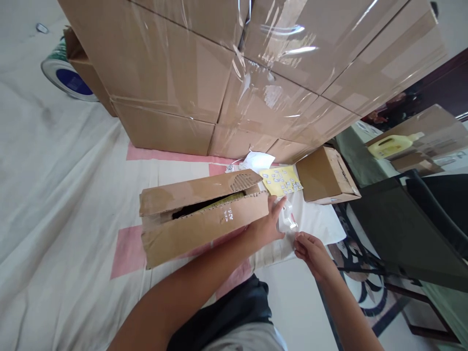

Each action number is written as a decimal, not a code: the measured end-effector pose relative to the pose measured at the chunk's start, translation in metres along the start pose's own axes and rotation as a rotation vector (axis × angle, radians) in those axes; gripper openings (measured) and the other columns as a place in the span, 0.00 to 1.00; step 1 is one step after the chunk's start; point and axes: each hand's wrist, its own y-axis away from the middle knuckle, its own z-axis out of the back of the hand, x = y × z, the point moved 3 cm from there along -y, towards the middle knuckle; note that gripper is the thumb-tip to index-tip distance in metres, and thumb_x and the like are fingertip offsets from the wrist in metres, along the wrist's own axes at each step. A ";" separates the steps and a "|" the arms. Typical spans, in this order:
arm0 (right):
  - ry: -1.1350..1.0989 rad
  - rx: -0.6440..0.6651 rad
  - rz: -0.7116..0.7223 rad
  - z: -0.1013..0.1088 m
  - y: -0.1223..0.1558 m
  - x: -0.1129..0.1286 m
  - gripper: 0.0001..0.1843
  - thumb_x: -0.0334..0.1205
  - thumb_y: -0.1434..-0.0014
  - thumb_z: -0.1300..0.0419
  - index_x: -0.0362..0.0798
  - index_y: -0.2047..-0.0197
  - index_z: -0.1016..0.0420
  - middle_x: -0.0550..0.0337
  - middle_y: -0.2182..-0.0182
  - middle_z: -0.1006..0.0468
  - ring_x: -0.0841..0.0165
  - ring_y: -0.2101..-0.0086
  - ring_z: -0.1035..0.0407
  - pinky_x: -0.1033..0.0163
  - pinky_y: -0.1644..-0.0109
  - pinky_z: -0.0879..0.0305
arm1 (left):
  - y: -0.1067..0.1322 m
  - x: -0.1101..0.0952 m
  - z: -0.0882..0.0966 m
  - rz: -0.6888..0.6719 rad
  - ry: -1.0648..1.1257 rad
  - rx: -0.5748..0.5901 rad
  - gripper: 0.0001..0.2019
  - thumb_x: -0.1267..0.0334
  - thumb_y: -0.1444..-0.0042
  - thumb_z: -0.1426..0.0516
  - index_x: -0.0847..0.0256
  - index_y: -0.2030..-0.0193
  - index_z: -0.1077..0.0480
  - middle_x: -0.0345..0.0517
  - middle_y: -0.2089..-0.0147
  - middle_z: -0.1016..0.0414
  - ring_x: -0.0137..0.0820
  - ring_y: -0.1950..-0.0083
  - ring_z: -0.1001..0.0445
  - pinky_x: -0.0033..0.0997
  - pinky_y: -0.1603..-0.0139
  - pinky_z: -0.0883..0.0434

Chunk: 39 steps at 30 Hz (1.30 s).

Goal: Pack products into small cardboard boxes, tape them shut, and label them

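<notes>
My left hand (271, 223) grips a small whitish tape dispenser (287, 214), its thumb and fingers around the near side. Just to the right, my right hand (310, 249) pinches what looks like the end of a clear tape strip (295, 230) at the dispenser's cutting edge. Left of my hands lies a long cardboard box (204, 222) with its top flaps slightly parted. A dark gap shows between the flaps, with something yellowish inside. Beyond the dispenser is a yellow sheet (281, 180) bearing several small pale stickers or pieces.
Large taped cartons (175, 68) form a wall ahead. A smaller carton (325, 178) stands right of the yellow sheet, and a white face mask or cloth (258, 161) lies behind it. A dark chair (409, 229) is at right, a tin (69, 78) at far left. Pale cloth (66, 195) covers the surface.
</notes>
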 end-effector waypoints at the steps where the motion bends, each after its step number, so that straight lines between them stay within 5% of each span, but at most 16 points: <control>1: 0.002 0.006 -0.001 0.000 -0.002 -0.001 0.32 0.60 0.56 0.24 0.48 0.77 0.40 0.71 0.81 0.48 0.78 0.78 0.57 0.67 0.75 0.60 | 0.000 0.000 -0.001 -0.001 0.000 -0.003 0.58 0.49 0.58 0.28 0.55 0.24 0.53 0.55 0.27 0.44 0.50 0.29 0.41 0.47 0.29 0.40; 11: 0.105 0.030 0.097 -0.007 -0.015 -0.010 0.28 0.62 0.50 0.29 0.48 0.74 0.36 0.73 0.83 0.47 0.78 0.80 0.57 0.67 0.76 0.61 | 0.001 0.000 0.000 0.000 0.002 -0.028 0.55 0.51 0.57 0.29 0.55 0.25 0.51 0.54 0.28 0.42 0.51 0.29 0.40 0.47 0.29 0.41; 19: 0.169 -0.088 0.211 -0.003 -0.018 -0.025 0.26 0.60 0.52 0.28 0.48 0.74 0.33 0.71 0.85 0.43 0.77 0.82 0.53 0.67 0.78 0.60 | -0.001 0.002 0.000 0.011 0.020 -0.002 0.56 0.49 0.56 0.29 0.57 0.24 0.53 0.57 0.28 0.44 0.50 0.29 0.39 0.47 0.31 0.38; 25: 0.190 -0.135 0.323 -0.002 0.006 -0.024 0.24 0.60 0.44 0.33 0.49 0.71 0.32 0.72 0.83 0.45 0.75 0.80 0.53 0.66 0.76 0.58 | 0.001 0.001 0.005 -0.012 0.046 0.022 0.56 0.54 0.56 0.29 0.57 0.25 0.54 0.60 0.27 0.46 0.55 0.28 0.42 0.53 0.31 0.36; 29: 0.293 -0.182 0.538 -0.006 0.028 -0.016 0.19 0.55 0.37 0.37 0.49 0.68 0.30 0.67 0.77 0.39 0.73 0.77 0.48 0.64 0.74 0.52 | 0.003 -0.003 0.018 -0.089 0.106 0.009 0.52 0.57 0.53 0.33 0.58 0.25 0.56 0.60 0.25 0.49 0.53 0.23 0.51 0.53 0.30 0.37; 32: 0.424 -0.204 0.735 -0.014 0.038 -0.006 0.15 0.50 0.33 0.40 0.49 0.68 0.28 0.62 0.70 0.33 0.70 0.72 0.39 0.62 0.69 0.44 | 0.005 -0.012 0.033 -0.199 0.320 -0.031 0.41 0.60 0.45 0.39 0.58 0.27 0.53 0.57 0.30 0.37 0.44 0.28 0.39 0.49 0.30 0.37; 35: 0.492 -0.205 0.862 -0.022 0.044 0.004 0.13 0.44 0.31 0.42 0.49 0.67 0.27 0.60 0.68 0.31 0.67 0.67 0.35 0.61 0.63 0.40 | 0.009 -0.023 0.043 -0.290 0.538 0.052 0.34 0.57 0.41 0.40 0.56 0.30 0.47 0.48 0.43 0.23 0.39 0.42 0.24 0.44 0.36 0.32; 39: 0.527 -0.195 0.921 -0.028 0.047 0.013 0.11 0.41 0.30 0.43 0.50 0.66 0.29 0.59 0.67 0.31 0.65 0.66 0.34 0.60 0.62 0.38 | 0.015 -0.031 0.047 -0.268 0.573 0.104 0.31 0.57 0.40 0.38 0.58 0.33 0.41 0.43 0.52 0.18 0.34 0.50 0.21 0.38 0.41 0.30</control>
